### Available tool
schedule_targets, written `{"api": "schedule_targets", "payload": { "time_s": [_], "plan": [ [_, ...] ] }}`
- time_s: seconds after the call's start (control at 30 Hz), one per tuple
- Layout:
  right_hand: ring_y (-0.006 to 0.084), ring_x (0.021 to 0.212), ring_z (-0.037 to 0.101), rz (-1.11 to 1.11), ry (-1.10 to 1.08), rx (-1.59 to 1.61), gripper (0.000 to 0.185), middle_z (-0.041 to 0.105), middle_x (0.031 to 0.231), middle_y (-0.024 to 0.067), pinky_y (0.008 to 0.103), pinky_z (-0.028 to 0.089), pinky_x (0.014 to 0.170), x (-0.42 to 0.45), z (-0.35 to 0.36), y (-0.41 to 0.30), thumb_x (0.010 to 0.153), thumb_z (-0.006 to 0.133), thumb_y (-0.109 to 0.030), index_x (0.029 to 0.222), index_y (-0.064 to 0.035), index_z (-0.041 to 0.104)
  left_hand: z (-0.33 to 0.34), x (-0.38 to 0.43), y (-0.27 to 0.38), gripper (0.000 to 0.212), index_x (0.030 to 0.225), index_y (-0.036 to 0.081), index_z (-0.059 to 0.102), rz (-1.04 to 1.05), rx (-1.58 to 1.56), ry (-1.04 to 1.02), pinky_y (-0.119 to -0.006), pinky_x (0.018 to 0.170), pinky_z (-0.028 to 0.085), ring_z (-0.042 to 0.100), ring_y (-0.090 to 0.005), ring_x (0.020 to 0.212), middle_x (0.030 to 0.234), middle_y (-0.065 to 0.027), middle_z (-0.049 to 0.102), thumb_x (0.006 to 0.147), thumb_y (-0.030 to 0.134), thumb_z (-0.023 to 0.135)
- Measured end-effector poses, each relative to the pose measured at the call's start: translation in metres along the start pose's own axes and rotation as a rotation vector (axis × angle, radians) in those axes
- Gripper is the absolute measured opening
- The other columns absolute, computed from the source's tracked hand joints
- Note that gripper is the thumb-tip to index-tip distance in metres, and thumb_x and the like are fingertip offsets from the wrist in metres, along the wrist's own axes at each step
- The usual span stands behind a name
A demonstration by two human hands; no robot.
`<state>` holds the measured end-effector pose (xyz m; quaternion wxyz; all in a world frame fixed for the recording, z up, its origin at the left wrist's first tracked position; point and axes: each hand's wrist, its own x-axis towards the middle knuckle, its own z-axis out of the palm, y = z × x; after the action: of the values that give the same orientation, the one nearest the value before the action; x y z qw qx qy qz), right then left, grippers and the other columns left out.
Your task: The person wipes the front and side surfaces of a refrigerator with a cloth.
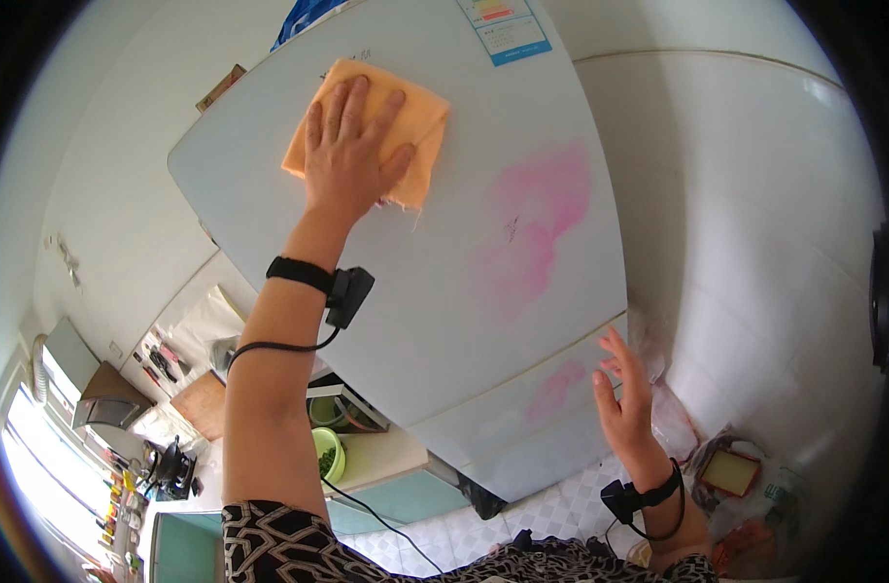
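My left hand (346, 149) lies flat, fingers spread, on a folded orange cloth (426, 124) and presses it against the upper door of a white refrigerator (415, 306). A loose thread hangs from the cloth's lower edge. My right hand (627, 401) holds nothing; its fingers are apart, beside the right edge of the refrigerator near the seam between the doors. Pink smears (539, 218) mark the upper door to the right of the cloth, and a fainter one (557, 390) is on the door below. An energy label (506, 33) sticks near the top.
On the counter (375, 459) at lower left stands a green bowl (331, 452) with leafy greens. Behind are a cutting board (200, 404) and a gas stove (175, 470). Plastic bags (670, 419) and a box (729, 472) are on the right, beside a tiled wall (765, 255).
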<state>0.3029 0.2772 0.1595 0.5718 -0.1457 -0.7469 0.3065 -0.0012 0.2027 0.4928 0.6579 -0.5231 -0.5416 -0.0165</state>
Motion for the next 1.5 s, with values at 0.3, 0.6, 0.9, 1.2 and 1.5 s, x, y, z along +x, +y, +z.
{"api": "schedule_targets", "payload": {
  "time_s": [0.3,0.6,0.9,1.2,1.5],
  "plan": [
    [0.0251,0.094,0.062,0.095,0.054,-0.011,0.054,0.064,0.126,0.0176,0.0375,0.049,0.09,-0.011,-0.022,0.004,0.094,0.061,-0.007,0.146,-0.0009,0.047,0.015,0.06,-0.023,0.06,0.146,0.029,0.052,-0.118,0.124,0.18,-0.053,0.12,0.021,0.035,-0.0343,0.146,0.156,-0.0138,0.041,0.091,0.052,0.06],
    [0.024,0.09,0.061,0.063,0.105,-0.098,0.055,0.064,0.126,0.0183,0.0371,0.049,0.088,-0.023,-0.034,0.008,0.093,0.062,-0.008,0.146,-0.0005,0.046,0.027,0.085,-0.031,0.061,0.148,0.03,0.049,-0.251,0.173,0.224,-0.055,0.121,0.017,0.026,-0.0329,0.149,0.158,-0.0136,0.038,0.093,0.054,0.058],
    [0.0227,0.088,0.061,0.107,0.087,-0.074,0.057,0.064,0.124,0.0178,0.0366,0.049,0.087,-0.039,-0.04,0.01,0.091,0.064,-0.005,0.146,-0.0008,0.047,0.007,0.025,0.008,0.061,0.148,0.028,0.049,-0.164,0.105,0.098,-0.055,0.12,0.019,0.031,-0.0354,0.147,0.156,-0.0154,0.039,0.092,0.05,0.061],
    [0.0157,0.087,0.059,0.08,0.034,-0.09,0.053,0.063,0.126,0.0144,0.0307,0.05,0.081,-0.052,-0.051,0.017,0.097,0.061,-0.009,0.148,-0.0042,0.046,-0.006,-0.044,0.047,0.064,0.148,0.026,0.05,-0.156,-0.008,-0.095,-0.055,0.121,0.019,0.032,-0.0375,0.146,0.156,-0.0161,0.039,0.089,0.046,0.065],
    [0.0261,0.091,0.064,0.181,0.038,-0.07,0.053,0.065,0.125,0.0181,0.0377,0.051,0.086,-0.058,-0.068,0.028,0.095,0.062,-0.011,0.144,-0.0013,0.048,0.001,-0.02,0.048,0.064,0.147,0.025,0.051,-0.15,0.012,-0.04,-0.056,0.12,0.02,0.033,-0.0373,0.145,0.156,-0.0158,0.039,0.088,0.044,0.067]
  ]
}}
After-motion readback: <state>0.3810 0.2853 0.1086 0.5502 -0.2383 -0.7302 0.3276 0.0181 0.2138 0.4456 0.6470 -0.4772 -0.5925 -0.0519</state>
